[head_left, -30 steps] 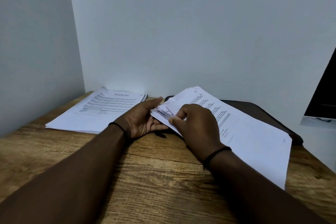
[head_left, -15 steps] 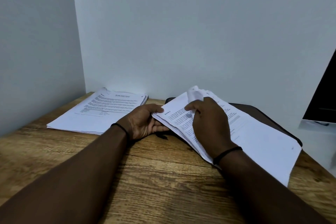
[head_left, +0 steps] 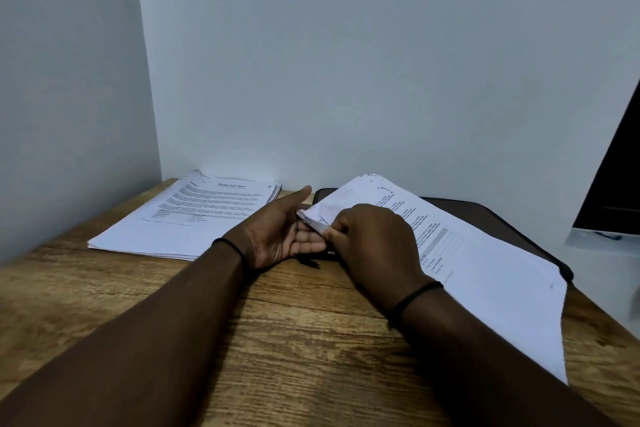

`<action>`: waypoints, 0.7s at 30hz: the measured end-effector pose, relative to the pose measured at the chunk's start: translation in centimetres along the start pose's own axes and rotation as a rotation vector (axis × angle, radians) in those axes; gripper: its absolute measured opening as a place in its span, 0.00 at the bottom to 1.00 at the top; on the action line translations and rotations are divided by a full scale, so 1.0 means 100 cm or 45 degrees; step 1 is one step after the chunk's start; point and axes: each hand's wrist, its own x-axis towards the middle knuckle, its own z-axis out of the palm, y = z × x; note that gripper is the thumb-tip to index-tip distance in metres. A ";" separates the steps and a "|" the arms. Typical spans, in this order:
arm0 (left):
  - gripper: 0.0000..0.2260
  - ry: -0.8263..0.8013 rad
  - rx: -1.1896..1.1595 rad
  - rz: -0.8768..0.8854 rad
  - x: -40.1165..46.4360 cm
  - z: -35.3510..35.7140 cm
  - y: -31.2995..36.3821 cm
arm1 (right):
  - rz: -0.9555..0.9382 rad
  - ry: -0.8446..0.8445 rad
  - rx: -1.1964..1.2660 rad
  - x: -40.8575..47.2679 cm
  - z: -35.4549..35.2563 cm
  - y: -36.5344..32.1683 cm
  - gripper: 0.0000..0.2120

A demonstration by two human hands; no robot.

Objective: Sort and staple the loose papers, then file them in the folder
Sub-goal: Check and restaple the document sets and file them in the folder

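Presently, head view, the only one on record.

Item: my left hand [head_left: 277,236], palm up on the bench [head_left: 277,340], fingers [head_left: 308,247] straight and relaxed beneath the near corner of the loose papers [head_left: 485,274]; thumb raised, gripping nothing.

Item: my right hand [head_left: 374,243], fingers curled over that same corner, pinching a few sheet edges; the pinch itself is partly hidden behind my knuckles.

Item: loose papers, a thick fanned stack, lying slantwise across the dark folder [head_left: 502,218], the near end overhanging it toward me.

Item: sorted pile [head_left: 187,218], flat on the bench to the left, well apart from the stack.

Item: stapler, not in view.

Risks, as I judge them: pinching too many sheets at once and misfiling a page; creasing the corner under the curl; the slanted stack sliding off the folder if I pull sideways with the left hand only cradling.
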 end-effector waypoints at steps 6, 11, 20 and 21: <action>0.11 0.059 -0.057 0.052 -0.001 0.000 -0.002 | 0.242 0.130 0.515 -0.003 0.001 0.007 0.18; 0.10 0.108 -0.076 0.010 0.000 0.000 -0.002 | 0.264 0.233 0.567 -0.001 -0.004 0.019 0.11; 0.10 0.137 -0.086 0.012 -0.002 0.003 -0.002 | 0.206 0.156 0.432 -0.001 -0.005 0.023 0.13; 0.10 0.140 -0.087 0.010 -0.001 0.003 -0.002 | 0.194 0.072 0.382 -0.002 -0.007 0.020 0.10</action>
